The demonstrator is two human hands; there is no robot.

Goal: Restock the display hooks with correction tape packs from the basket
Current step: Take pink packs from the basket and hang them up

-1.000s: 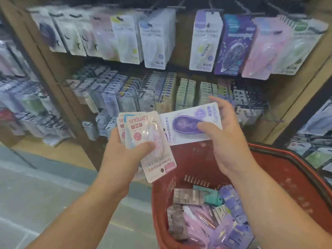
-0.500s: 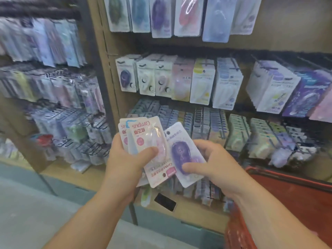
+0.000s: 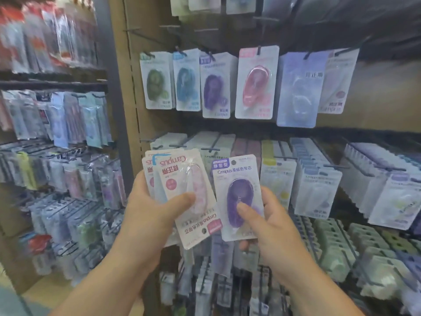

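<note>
Wooden shelving, grey upright, possibly dim light

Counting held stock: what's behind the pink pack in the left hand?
Behind the pink pack, the left hand holds more packs; only top-left edges show. Count and colours covered.

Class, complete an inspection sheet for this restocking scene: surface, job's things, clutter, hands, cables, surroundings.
Surface: wooden display panel, rows of hooks mostly loaded.
Job's things: purple pack held upright; fanned pink packs, print upside down; a matching hanging purple pack in the upper row.
Clutter: nothing seen.
Grippers: left hand grips the pink packs; right hand pinches the purple pack, thumb on its front.
Cables: nothing seen.
Surroundings: neighbouring rack at left, full of blurred packs.
</note>
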